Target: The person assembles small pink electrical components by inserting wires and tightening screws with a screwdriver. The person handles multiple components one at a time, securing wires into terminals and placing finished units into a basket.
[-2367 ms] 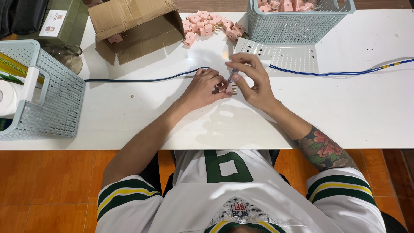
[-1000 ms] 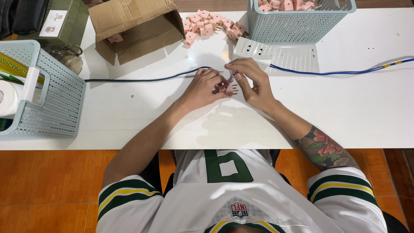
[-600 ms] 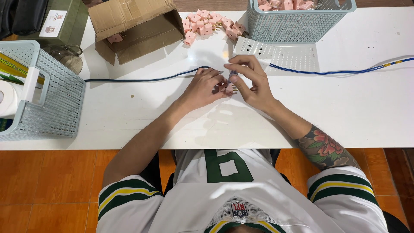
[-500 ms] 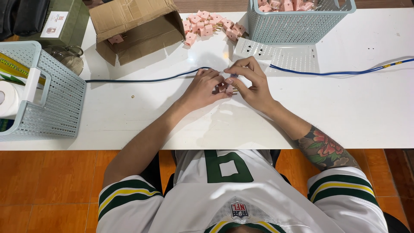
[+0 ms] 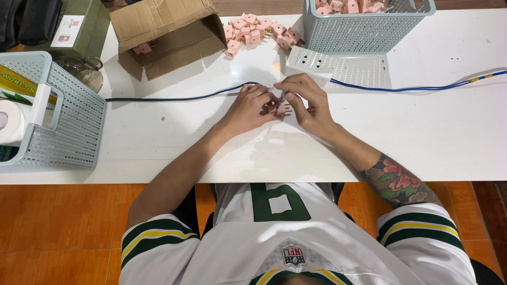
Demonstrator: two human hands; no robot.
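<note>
Head view: the left hand (image 5: 252, 108) and right hand (image 5: 306, 100) meet at the middle of the white table (image 5: 433, 132). The left fingers (image 5: 264, 97) are curled nearly closed around a small pink plug adapter (image 5: 280, 111), whose brass prongs poke out toward the right. The right fingers (image 5: 290, 84) are pinched together on a thin metal-tipped tool (image 5: 282, 97), its tip resting against the adapter; what kind of tool it is cannot be told.

A dark blue cable (image 5: 174, 98) runs across the table from the left up to the hands, and a brighter blue cable (image 5: 422, 87) carries on to the right edge. Just beyond the hands lies a flat white power strip (image 5: 317, 62) with rows of small holes. Behind it stands a pale blue plastic basket (image 5: 364, 26) with a perforated wall, holding more pink pieces. A loose heap of pink adapters (image 5: 253, 29) lies beside an open brown cardboard box (image 5: 169, 31). At the left edge sits a second pale blue basket (image 5: 74, 126) with a roll of white paper (image 5: 13, 121) in it
</note>
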